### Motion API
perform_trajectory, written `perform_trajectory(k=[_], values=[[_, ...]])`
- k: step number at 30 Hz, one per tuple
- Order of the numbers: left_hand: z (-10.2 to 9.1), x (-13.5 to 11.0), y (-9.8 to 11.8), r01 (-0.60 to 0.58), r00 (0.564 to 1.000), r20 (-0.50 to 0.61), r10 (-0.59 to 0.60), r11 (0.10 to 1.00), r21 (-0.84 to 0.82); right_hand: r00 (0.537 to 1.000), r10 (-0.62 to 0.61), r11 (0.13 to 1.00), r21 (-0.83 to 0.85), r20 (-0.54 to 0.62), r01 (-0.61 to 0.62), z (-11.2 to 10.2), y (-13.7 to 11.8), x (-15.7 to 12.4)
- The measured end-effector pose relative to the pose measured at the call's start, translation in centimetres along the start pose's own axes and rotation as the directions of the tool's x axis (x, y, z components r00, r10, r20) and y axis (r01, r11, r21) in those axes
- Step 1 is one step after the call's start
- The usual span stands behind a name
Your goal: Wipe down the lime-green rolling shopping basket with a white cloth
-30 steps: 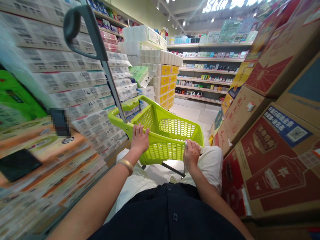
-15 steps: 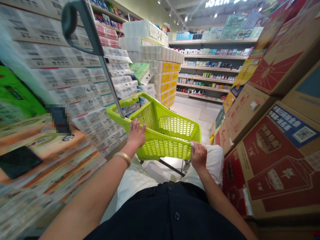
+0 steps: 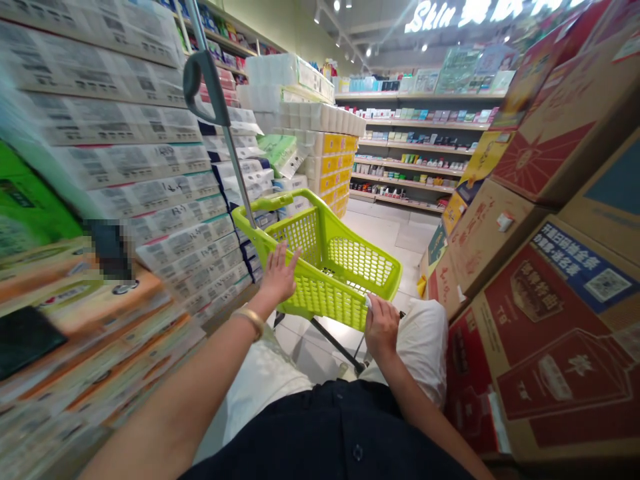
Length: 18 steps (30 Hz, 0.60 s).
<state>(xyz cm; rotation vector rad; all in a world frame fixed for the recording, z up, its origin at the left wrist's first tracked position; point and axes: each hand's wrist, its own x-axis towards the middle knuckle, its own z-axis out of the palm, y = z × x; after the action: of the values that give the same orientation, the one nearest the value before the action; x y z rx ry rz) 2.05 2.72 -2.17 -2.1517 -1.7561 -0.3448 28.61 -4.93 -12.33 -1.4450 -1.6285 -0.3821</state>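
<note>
The green basket (image 3: 345, 263) sits low in the aisle at 12 o'clock. The left hand (image 3: 278, 275) rests on its near rim at 10 o'clock, fingers spread wide, seemingly steadying rather than gripping. The right hand (image 3: 381, 327) has its fingers curled tight round the near corner at 2 o'clock, probably doing the real holding. The grey handle (image 3: 200, 75) stands untouched at 11 o'clock, and cardboard boxes (image 3: 545, 267) crowd 3 o'clock.

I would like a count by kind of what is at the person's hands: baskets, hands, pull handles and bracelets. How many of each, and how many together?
green basket: 1
hands on its rim: 2, left hand and right hand
grey pull handle: 1
gold bracelet: 1
Total: 5
</note>
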Motion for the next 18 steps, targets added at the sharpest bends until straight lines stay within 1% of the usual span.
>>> perform_trajectory(k=[3,5,7,8,9,11,15,18], values=[[0.9,-2.8,4.0,-0.096,0.995,-0.019,0.095,0.985,-0.146,0.999,-0.033,0.999,0.015,-0.006,0.033,-0.2,-0.9,-0.4],[1.5,-4.7,6.7,-0.141,0.990,-0.003,0.144,0.962,-0.234,0.998,-0.067,0.997,0.024,-0.013,0.067,-0.5,-1.4,-0.6],[1.9,-6.3,8.8,-0.173,0.981,0.031,0.190,0.940,-0.294,0.995,-0.098,0.995,0.031,-0.024,0.098,-0.8,-1.8,-0.9],[2.1,-6.9,9.4,-0.176,0.979,0.046,0.200,0.934,-0.312,0.994,-0.108,0.993,0.037,-0.026,0.109,-0.9,-2.0,-1.0],[2.2,-7.3,9.9,-0.167,0.979,0.058,0.196,0.932,-0.321,0.993,-0.116,0.992,0.047,-0.023,0.117,-1.0,-2.2,-1.1],[2.2,-7.8,10.1,-0.153,0.980,0.070,0.184,0.937,-0.315,0.992,-0.122,0.990,0.071,-0.009,0.123,-1.2,-2.6,-1.4],[2.2,-7.8,9.3,-0.156,0.983,0.056,0.177,0.952,-0.263,0.991,-0.129,0.987,0.097,0.019,0.127,-1.1,-3.4,-1.7],[2.1,-7.6,8.8,-0.125,0.988,0.062,0.144,0.964,-0.235,0.985,-0.164,0.980,0.124,0.053,0.157,-1.1,-3.8,-1.6]])
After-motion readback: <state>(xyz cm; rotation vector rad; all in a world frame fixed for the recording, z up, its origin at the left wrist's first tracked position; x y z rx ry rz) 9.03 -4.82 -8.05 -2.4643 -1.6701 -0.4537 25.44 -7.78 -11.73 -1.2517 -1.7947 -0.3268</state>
